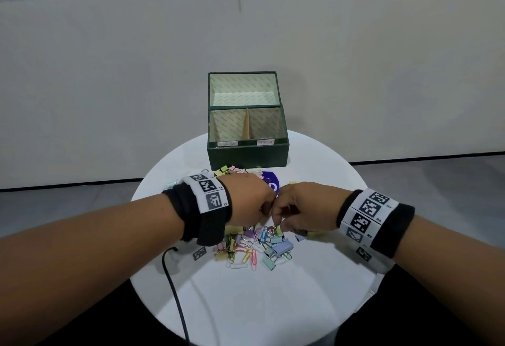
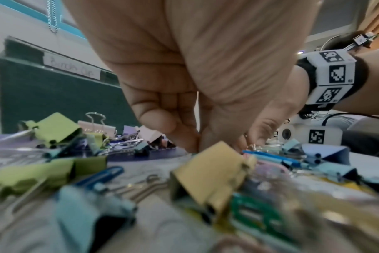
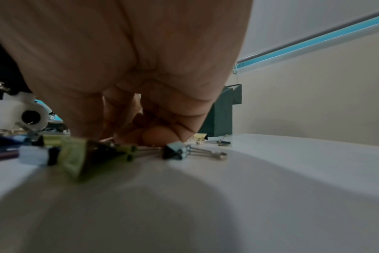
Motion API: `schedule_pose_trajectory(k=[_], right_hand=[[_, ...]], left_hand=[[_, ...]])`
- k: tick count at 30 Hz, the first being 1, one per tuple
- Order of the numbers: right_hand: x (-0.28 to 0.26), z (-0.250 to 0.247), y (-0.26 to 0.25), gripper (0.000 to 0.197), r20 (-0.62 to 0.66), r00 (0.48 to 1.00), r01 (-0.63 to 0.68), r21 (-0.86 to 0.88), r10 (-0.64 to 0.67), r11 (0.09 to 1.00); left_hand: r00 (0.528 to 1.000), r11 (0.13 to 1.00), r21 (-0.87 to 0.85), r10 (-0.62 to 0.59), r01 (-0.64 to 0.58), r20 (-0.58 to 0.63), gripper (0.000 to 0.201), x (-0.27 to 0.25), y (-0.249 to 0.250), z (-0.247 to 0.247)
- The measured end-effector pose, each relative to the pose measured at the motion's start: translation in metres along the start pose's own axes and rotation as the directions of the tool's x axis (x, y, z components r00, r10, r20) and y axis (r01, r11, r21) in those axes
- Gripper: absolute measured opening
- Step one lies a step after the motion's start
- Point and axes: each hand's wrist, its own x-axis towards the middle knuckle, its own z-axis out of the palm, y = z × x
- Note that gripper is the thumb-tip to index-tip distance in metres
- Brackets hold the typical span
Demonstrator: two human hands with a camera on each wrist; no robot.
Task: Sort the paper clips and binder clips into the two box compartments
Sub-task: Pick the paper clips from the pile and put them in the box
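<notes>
- Pastel metal and coated wire make up the heap (image 1: pixel 252 246) on the round white table (image 1: pixel 314 285): folded sheet-steel binder clips (image 1: pixel 281 247) with looped silver handles, mixed with slim, smooth paper clips (image 1: pixel 250 256). More binder clips lie nearer the box, beyond the hands.
- The dark green box (image 1: pixel 247 154) stands at the far edge of the table. Its two front compartments, split by a tan divider and labelled on the front rim, show no clips.
- The left hand (image 1: pixel 247 200) and right hand (image 1: pixel 303 209) meet knuckle to knuckle over the heap, fingers curled down with tips drawn together at the clips. Both seem to be pinching something small, but I cannot tell what either holds.
- Risk: paper clips hook into each other and into binder handles, so a lift may drag a mixed chain into one compartment.
- Risk: the hands crowd one spot; a bump could scatter light clips over the smooth tabletop and off its edge.
- Risk: the labels are small and faint, so the two sides could be swapped.
</notes>
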Motion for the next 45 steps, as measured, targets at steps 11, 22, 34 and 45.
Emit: schedule_pose_trajectory(k=[11,22,34,45], right_hand=[[-0.002,-0.003,0.0,0.026,-0.061,0.998,0.001,-0.041,-0.003,0.999],[-0.002,0.0,-0.006,0.02,-0.072,0.997,-0.006,-0.113,-0.002,0.994],[-0.004,-0.004,-0.007,0.017,-0.227,0.974,-0.021,-0.055,0.008,0.998],[-0.004,-0.006,-0.011,0.024,-0.158,0.987,-0.039,0.008,0.039,0.999]], left_hand=[[0.984,0.969,-0.236,-0.11,0.075,-0.141,0.005,-0.012,-0.028,-0.009],[0.981,0.47,-0.864,-0.025,0.181,0.192,0.008,-0.057,-0.049,0.005],[0.993,0.997,-0.026,0.075,-0.078,-0.096,0.04,-0.07,-0.033,0.018],[0.861,0.867,0.223,0.484,-0.446,-0.158,0.021,-0.072,-0.02,0.034]])
